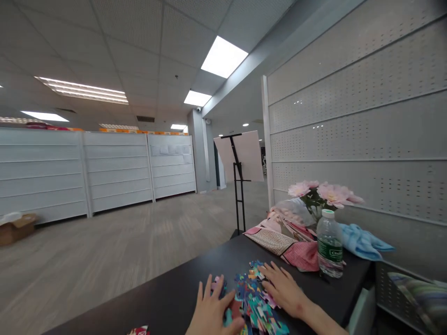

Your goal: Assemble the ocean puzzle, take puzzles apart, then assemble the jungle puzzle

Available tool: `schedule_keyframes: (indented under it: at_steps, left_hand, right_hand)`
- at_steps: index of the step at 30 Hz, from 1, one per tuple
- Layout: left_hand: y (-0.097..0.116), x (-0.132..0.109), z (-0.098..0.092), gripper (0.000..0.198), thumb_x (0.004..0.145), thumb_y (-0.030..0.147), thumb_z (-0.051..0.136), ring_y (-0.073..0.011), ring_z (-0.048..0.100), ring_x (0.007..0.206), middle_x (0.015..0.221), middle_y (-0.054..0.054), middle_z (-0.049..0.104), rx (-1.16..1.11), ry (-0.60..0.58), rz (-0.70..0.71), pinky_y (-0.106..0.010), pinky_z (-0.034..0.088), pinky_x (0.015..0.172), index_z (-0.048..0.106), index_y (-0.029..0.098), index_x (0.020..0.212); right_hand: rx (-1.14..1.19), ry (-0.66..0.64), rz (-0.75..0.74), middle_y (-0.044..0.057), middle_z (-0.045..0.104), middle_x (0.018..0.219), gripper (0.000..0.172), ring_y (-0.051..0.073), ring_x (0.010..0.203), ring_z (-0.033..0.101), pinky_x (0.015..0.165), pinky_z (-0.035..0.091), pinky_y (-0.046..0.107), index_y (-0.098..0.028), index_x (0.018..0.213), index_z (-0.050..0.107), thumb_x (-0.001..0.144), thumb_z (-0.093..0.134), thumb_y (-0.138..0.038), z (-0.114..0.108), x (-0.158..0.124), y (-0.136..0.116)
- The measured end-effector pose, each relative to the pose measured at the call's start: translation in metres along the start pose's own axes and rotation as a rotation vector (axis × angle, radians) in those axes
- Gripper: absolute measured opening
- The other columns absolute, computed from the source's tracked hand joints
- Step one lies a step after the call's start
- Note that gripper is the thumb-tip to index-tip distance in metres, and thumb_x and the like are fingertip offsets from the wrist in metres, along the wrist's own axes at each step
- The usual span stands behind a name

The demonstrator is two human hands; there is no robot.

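On the black table [167, 298], the left hand [211, 309] and right hand [284, 291] lie wide open, holding nothing visible, fingers splayed to hem in a heap of jigsaw puzzle pieces [253, 298] near a water bottle [330, 244].

One head-worn view; faces forward over the jigsaw pieces [251, 293]

The left hand [211, 311] and the right hand [284, 289] are bare, with thin fingers; the right forearm [324, 324] is also bare, with a small mark [299, 308] near the wrist.
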State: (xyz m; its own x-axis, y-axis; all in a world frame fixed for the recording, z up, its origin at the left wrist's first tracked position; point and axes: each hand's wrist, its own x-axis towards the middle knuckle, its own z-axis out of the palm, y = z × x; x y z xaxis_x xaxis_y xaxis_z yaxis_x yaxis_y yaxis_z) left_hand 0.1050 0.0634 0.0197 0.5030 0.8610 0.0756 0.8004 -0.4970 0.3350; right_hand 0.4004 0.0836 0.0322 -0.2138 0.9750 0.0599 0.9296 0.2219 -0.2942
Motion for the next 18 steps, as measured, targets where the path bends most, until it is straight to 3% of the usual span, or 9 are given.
schedule_keyframes:
  at_steps: [2,4,7,10,14,18]
  left_hand:
    - [-0.011,-0.011,0.015,0.070,0.091,0.072,0.052,-0.0493,0.014,0.150,0.167,-0.004,0.023,0.032,-0.069,-0.048,-0.076,0.013,0.116,0.036,0.045,0.153]
    - [-0.014,-0.020,0.033,0.056,0.101,0.059,0.045,-0.0479,0.017,0.150,0.165,-0.003,0.024,0.049,-0.060,-0.095,-0.074,0.017,0.117,0.033,0.045,0.153]
    - [-0.003,-0.026,0.056,0.046,0.106,0.048,0.038,-0.0460,0.019,0.149,0.164,-0.002,0.027,0.068,0.064,-0.093,-0.071,0.021,0.118,0.036,0.045,0.152]
    - [0.014,-0.024,0.068,0.047,0.106,0.049,0.036,-0.0468,0.018,0.149,0.164,-0.005,0.026,0.086,0.096,-0.082,-0.076,0.019,0.116,0.035,0.044,0.153]
    - [0.035,-0.010,0.060,0.052,0.106,0.047,0.036,-0.0472,0.013,0.150,0.166,-0.008,0.017,0.053,0.054,-0.002,-0.081,0.012,0.113,0.030,0.038,0.157]
    - [0.058,0.007,0.026,0.077,0.097,0.062,0.048,-0.0414,0.011,0.154,0.167,-0.015,0.016,-0.036,0.002,0.285,-0.074,0.004,0.118,0.024,0.027,0.161]
  right_hand:
    - [0.010,0.006,-0.023,0.011,0.037,0.163,0.070,0.038,0.154,0.020,0.122,0.014,0.063,-0.026,0.153,0.044,0.097,0.037,-0.068,0.003,0.015,-0.011]
    - [0.028,-0.002,-0.059,0.011,0.031,0.165,0.076,0.040,0.155,0.013,0.122,0.007,0.065,-0.027,0.154,0.042,0.095,0.037,-0.073,0.007,0.027,-0.029]
    - [0.079,-0.053,-0.135,0.010,0.023,0.168,0.070,0.034,0.156,0.010,0.124,0.007,0.060,-0.027,0.156,0.037,0.100,0.029,-0.069,0.003,0.034,-0.057]
    - [0.125,-0.068,-0.168,0.009,0.014,0.170,0.068,0.029,0.157,0.006,0.125,0.010,0.056,-0.028,0.160,0.026,0.103,0.020,-0.065,-0.011,0.014,-0.070]
    - [0.186,-0.089,-0.126,-0.001,0.007,0.170,0.073,0.033,0.156,0.000,0.124,0.009,0.062,-0.043,0.158,0.022,0.095,0.041,-0.074,-0.012,-0.048,-0.056]
    - [0.102,-0.131,-0.073,-0.002,0.019,0.166,0.066,0.039,0.154,0.011,0.122,0.010,0.069,-0.044,0.154,0.030,0.095,0.040,-0.072,0.009,-0.090,-0.026]
